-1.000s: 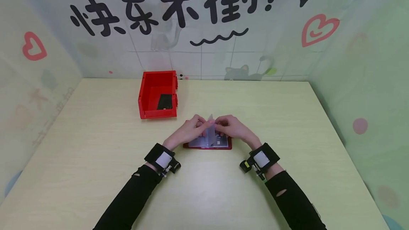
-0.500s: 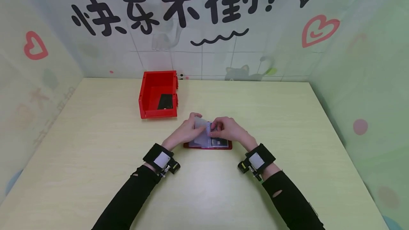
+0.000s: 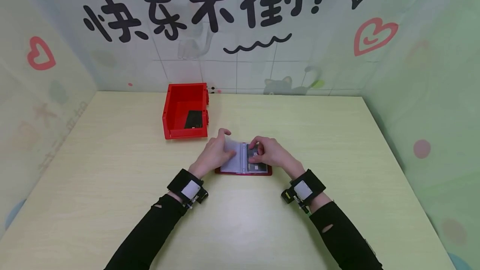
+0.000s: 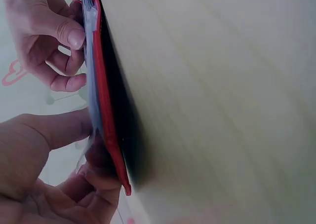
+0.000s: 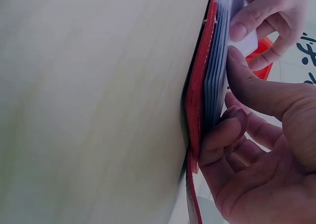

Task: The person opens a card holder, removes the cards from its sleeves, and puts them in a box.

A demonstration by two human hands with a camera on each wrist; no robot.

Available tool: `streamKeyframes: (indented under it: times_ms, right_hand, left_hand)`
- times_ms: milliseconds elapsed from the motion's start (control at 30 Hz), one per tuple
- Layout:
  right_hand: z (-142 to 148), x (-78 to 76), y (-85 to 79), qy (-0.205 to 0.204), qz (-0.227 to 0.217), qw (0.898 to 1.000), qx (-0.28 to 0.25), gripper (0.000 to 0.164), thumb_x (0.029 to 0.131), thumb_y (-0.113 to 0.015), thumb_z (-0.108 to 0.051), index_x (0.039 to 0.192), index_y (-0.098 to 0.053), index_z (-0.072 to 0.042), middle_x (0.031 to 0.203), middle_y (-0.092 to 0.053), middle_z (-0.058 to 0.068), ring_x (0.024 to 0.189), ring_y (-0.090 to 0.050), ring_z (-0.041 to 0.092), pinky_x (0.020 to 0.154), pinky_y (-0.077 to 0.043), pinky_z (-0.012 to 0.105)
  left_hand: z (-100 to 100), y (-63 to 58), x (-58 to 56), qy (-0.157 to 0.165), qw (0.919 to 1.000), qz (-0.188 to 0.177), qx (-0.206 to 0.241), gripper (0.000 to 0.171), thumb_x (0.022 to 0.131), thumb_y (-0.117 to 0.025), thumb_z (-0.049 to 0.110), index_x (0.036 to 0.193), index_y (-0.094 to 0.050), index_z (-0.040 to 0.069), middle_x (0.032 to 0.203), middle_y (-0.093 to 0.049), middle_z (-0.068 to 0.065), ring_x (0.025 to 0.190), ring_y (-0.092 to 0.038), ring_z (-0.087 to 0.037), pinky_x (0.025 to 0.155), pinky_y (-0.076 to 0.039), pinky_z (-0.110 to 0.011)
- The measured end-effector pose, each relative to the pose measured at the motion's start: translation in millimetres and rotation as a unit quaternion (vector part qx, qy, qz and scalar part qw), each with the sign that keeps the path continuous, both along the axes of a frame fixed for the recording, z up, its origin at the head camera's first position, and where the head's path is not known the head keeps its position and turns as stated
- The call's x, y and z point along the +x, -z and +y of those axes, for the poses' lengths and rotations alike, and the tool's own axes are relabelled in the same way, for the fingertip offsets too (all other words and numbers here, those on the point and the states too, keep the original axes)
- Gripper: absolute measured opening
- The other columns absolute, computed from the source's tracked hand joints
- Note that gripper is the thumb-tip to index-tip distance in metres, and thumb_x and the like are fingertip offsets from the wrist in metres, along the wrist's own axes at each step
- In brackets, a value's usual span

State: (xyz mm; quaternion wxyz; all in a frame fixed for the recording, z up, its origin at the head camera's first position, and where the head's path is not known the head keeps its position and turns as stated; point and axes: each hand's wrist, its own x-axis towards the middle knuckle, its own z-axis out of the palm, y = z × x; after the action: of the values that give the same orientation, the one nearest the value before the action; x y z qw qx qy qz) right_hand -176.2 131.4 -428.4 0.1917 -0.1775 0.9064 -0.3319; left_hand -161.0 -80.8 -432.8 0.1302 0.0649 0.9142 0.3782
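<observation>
"Where's the wallet (image 3: 243, 162)?"
"On the table (image 3: 240, 224), right of the bin (image 3: 185, 134). Left hand (image 3: 213, 152) grips its left side; right hand (image 3: 274, 152) pinches its right pages (image 5: 216, 71)."
"Risk?"
"Hard pulling could crease them."

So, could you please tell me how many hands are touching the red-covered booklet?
2. The left hand is on the left page of the booklet, and the right hand is on the right page. No other hand appears.

A free lane is running along the right edge of the tabletop (image 3: 348, 136), while left fingers (image 3: 223, 131) are blocking the gap between booklet (image 3: 243, 159) and red bin (image 3: 184, 133) near the far edge.
</observation>
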Motion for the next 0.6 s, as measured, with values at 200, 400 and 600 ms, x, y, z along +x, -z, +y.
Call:
streamKeyframes:
  times_ms: [200,400,600]
  right_hand:
    - [4,-1.2,2.2,0.009,-0.012,1.000,0.019,0.044,0.085,-0.082,-0.020,0.119,-0.057,-0.009,0.080,-0.045,0.004,0.077,-0.047,0.019,0.065,-0.037,0.026]
    - [11,-2.5,3.7,-0.004,-0.014,1.000,0.014,0.047,0.084,-0.083,-0.019,0.120,-0.055,-0.007,0.084,-0.044,0.006,0.083,-0.048,0.021,0.068,-0.037,0.027]
    - [20,-3.5,5.4,-0.002,-0.024,1.000,-0.003,0.048,0.083,-0.084,-0.018,0.119,-0.055,-0.006,0.081,-0.041,0.005,0.078,-0.045,0.020,0.065,-0.035,0.028]
  left_hand:
    - [0,-0.2,-0.9,-0.005,0.9993,0.017,-0.031,0.059,0.091,-0.074,0.019,0.138,-0.040,0.009,0.110,-0.059,-0.014,0.104,-0.055,-0.027,0.089,-0.053,-0.038]
    - [2,-2.1,-3.7,0.000,0.9955,0.044,-0.084,0.053,0.088,-0.078,0.020,0.131,-0.050,0.006,0.120,-0.053,-0.016,0.113,-0.049,-0.028,0.094,-0.049,-0.039]
    - [11,-5.0,-4.4,0.055,0.9956,0.031,-0.069,0.034,0.092,-0.070,0.006,0.124,-0.058,0.006,0.115,-0.056,-0.011,0.107,-0.052,-0.025,0.096,-0.050,-0.037]
